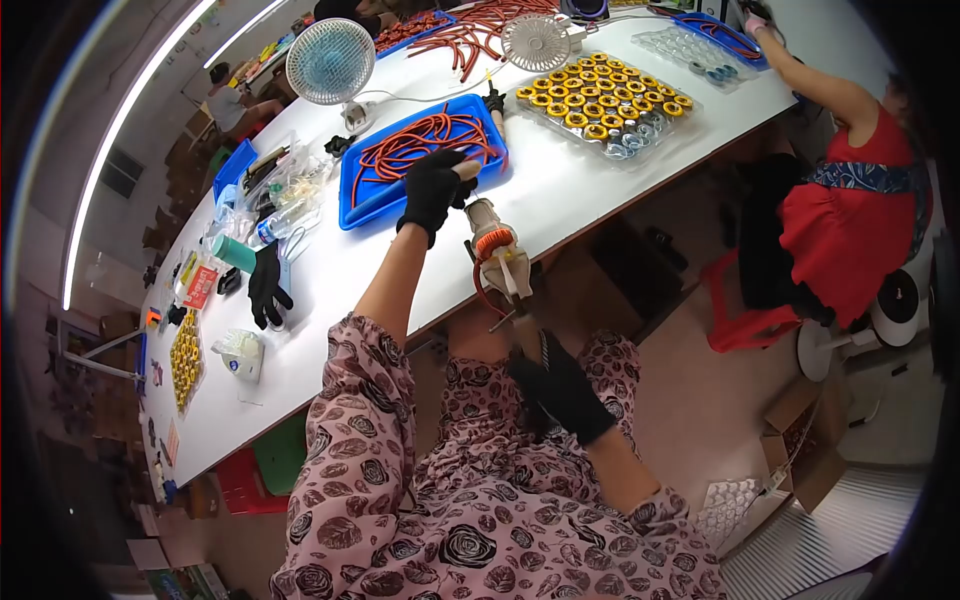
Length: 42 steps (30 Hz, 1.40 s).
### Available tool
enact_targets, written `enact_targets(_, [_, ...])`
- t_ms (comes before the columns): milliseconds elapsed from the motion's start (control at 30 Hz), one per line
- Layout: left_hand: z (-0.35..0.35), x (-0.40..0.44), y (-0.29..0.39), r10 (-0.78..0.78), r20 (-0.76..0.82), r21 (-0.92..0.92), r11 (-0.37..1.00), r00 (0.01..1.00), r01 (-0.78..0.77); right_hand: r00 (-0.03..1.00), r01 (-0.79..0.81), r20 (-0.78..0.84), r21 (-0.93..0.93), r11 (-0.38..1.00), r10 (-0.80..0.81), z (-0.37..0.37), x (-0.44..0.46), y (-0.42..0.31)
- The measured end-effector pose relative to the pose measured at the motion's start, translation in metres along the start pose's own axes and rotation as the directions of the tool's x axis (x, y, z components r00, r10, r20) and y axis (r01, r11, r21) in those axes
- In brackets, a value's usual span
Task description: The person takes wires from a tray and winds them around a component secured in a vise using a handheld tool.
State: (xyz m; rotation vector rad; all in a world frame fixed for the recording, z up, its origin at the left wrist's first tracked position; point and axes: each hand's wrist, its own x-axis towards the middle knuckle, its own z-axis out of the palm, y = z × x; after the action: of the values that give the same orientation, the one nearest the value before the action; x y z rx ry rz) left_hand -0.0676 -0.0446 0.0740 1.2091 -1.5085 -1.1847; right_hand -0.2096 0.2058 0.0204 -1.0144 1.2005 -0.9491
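Observation:
My left hand (432, 196), in a black glove with bare fingertips, is closed just above a clamp-like fixture (505, 268) at the table's front edge. What its fingers pinch is too small to make out. In the fixture sits a ring coil (493, 242) wound with orange-red wire, with a loose red wire end hanging on its left. Below, my right hand (565, 393), also gloved and slightly blurred, closes round the handle of a slim rod-like tool (517, 312) that points up toward the coil. Behind my left hand, a blue tray (352, 212) holds cut red wires (415, 145).
Yellow ring cores (600, 100) fill a clear plastic tray beyond the fixture. Two small fans (331, 62) stand at the back. A black glove (266, 287), a bottle (280, 222) and yellow cores (185, 355) lie left. A person in red (850, 230) sits right.

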Motion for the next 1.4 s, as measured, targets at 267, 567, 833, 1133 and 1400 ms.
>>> enact_targets(267, [-0.007, -0.014, -0.02, -0.026, 0.104, -0.156, 0.987, 0.994, 0.042, 0.993, 0.057, -0.087, -0.237, 0.97, -0.08, -0.002, -0.007, -0.006])
enact_targets(567, [0.028, -0.148, 0.006, 0.429, 0.669, 0.609, 0.153, 0.607, -0.778, 0.917, -0.396, 0.096, 0.332, 0.856, 0.387, -0.058, -0.16, 0.078])
enact_targets(833, [0.022, -0.03, 0.09, 0.898, 0.264, 0.651, 0.103, 0.351, -0.752, 0.66, 0.26, -0.04, -0.925, 0.277, -0.75, -0.028, -0.082, 0.007])
enact_targets(1133, [-0.003, 0.001, -0.023, -0.097, 0.043, -0.023, 0.995, 0.994, 0.098, 0.999, 0.052, -0.009, -0.121, 0.991, -0.054, -0.006, -0.001, -0.002])
enact_targets(1400, [0.006, -0.006, -0.02, -0.081, 0.008, 0.056, 0.995, 0.997, 0.08, 0.98, 0.09, -0.131, -0.378, 0.921, -0.149, -0.001, -0.004, -0.006])
